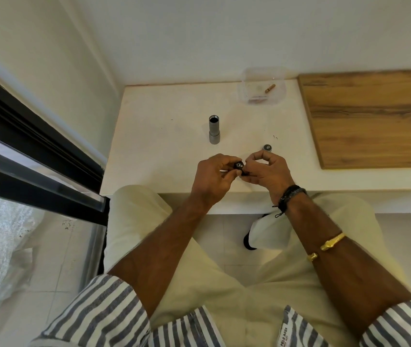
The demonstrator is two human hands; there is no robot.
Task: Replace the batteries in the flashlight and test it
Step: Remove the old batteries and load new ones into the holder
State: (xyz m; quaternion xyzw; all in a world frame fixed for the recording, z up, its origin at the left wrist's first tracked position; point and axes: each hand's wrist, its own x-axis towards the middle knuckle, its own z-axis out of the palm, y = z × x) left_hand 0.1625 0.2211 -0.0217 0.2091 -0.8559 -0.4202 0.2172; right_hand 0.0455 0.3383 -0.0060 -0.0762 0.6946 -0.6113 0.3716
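Observation:
The grey flashlight body stands upright on the white table, its open end up, apart from both hands. Its grey end cap sits on the table just beyond my right hand. My left hand grips a small black battery holder above the table's front edge. My right hand pinches something small and dark at the holder's right side; what it is stays hidden by the fingers.
A clear plastic container with a brown cylindrical item inside stands at the back of the table. A wooden board covers the right side. A wall and a dark window frame bound the left.

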